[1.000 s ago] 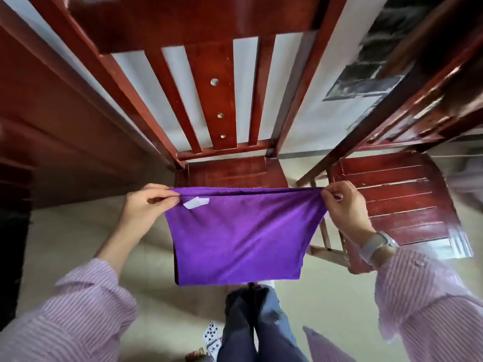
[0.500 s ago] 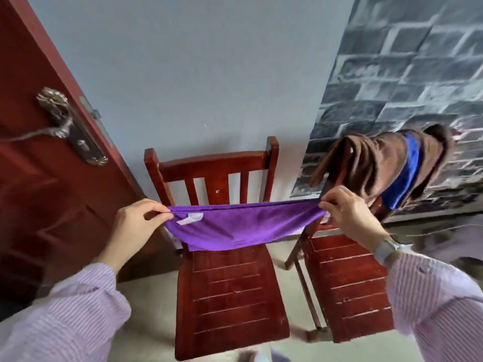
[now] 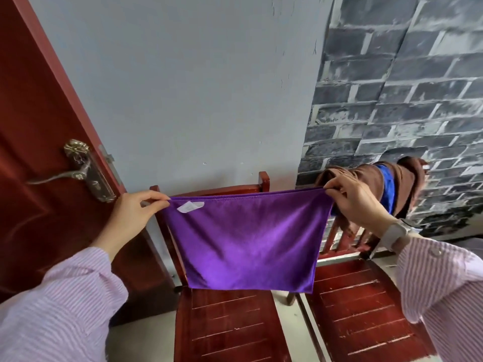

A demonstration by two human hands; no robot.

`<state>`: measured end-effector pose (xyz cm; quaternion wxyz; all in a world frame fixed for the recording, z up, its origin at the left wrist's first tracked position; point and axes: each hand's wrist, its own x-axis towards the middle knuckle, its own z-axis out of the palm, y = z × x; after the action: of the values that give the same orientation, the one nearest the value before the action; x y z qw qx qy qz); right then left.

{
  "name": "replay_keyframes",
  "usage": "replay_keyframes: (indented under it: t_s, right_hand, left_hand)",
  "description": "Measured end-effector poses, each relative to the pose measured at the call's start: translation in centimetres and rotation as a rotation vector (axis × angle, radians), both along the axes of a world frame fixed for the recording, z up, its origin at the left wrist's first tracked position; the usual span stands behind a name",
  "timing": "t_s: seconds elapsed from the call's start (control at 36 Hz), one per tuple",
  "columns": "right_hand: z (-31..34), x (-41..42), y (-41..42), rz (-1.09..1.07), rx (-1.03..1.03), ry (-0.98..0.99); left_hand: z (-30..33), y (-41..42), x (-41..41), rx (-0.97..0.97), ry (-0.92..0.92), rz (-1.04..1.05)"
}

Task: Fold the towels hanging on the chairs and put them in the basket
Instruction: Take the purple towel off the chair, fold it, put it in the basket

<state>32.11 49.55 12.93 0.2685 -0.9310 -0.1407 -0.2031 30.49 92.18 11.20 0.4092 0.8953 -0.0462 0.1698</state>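
above the chairs [image 3: 230, 327], left hand [image 3: 133, 212] and right hand [image 3: 355, 205] pinch the purple towel's [image 3: 248, 239] top corners, stretched flat.

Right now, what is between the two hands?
In the head view, the purple towel stretches between the left hand and right hand, each pinching a top corner.

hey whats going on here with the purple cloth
A person is holding a purple towel up by its top corners, the left hand pinching one and the right hand the other, so it hangs in front of the left wooden chair. A brown towel and a blue towel are draped over the right chair. No basket is in view.
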Motion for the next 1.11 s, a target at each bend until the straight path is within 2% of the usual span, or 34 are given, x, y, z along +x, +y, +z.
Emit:
replay_keyframes:
  t_s: [0.36,0.67,0.83,1.0,1.11]
  right_hand:
    - [-0.5,0.5,-0.7,0.052,-0.094,0.124]
    - [-3.8,2.0,0.7,0.122,-0.135,0.24]
    - [-6.6,4.1,1.9,0.077,-0.132,0.278]
    - [-10.5,7.1,4.8,0.009,-0.119,0.344]
    - [-13.0,7.3,6.0,-0.038,-0.022,0.292]
  left_hand:
    - [0.2,-0.3,0.1,-0.092,0.055,0.012]
    - [-2.3,0.0,-0.4,0.231,0.172,0.066]
    - [-5.0,0.2,1.0,0.296,0.213,0.198]
    - [-8.7,0.0,3.5,0.208,0.249,0.361]
    - [-11.3,0.2,3.1,0.144,0.182,0.423]
